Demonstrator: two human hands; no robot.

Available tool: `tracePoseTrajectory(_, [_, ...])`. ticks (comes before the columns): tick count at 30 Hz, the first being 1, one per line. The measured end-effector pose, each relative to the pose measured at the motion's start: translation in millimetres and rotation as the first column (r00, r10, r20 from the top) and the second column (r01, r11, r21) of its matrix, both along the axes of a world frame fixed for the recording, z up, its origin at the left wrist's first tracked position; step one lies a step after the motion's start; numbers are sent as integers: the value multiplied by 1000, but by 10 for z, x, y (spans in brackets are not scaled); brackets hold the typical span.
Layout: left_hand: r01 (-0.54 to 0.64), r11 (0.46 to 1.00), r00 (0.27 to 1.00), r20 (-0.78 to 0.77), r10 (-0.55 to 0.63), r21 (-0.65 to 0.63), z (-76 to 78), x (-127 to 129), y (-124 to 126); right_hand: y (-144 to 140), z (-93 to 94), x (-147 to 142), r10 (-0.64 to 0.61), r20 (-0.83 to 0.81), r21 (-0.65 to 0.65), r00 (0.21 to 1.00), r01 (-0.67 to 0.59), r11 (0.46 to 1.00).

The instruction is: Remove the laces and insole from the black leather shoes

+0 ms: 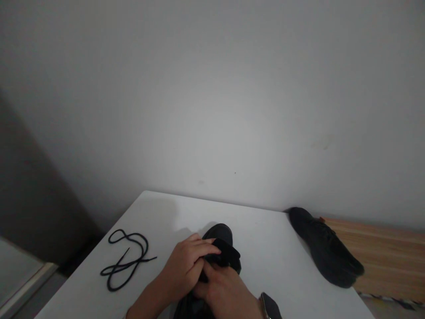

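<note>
Dim overall, with soft light pooled on the wall [232, 133] (falling off to grey corners). Faint shadows on the tabletop [265, 248]; black shoes [327, 252] underexposed, detail lost. Slightly grainy, soft.

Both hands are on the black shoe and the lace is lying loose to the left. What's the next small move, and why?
Probably reach the left hand to the loose lace: the shoe sits under both hands, the right hand can steady it, and the lace lies apart on the table.

Our left hand [186, 266] curls, fingers bent rightward; our right hand [226, 290] presses against it, both forearms entering low.
</note>
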State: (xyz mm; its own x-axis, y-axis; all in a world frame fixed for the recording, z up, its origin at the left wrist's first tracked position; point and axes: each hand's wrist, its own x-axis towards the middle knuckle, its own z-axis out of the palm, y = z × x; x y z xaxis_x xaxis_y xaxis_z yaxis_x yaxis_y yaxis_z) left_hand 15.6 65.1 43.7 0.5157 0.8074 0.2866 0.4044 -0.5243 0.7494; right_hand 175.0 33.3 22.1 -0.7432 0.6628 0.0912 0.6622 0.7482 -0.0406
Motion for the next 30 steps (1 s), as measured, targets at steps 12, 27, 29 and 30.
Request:
tracePoseTrajectory(12, [-61, 998, 997, -48, 62, 22, -87, -21, -29, -38, 73, 166, -60, -275, -260, 960, -14, 965])
tracePoseTrajectory(27, [-159, 919, 936, -241, 257, 360, -365, -193, -493, -82, 59, 98, -199, -720, -276, 665, -11, 961])
tracePoseTrajectory(29, [-229, 915, 942, -161, 294, 334, -371, -154, -517, -84, 68, 106, -170, -760, -231, 628, -16, 973])
tracePoseTrajectory(30, [-269, 915, 943, -111, 314, 302, -364, -132, -536, -84, 58, 117, -163, -775, -205, 611, 1, 979])
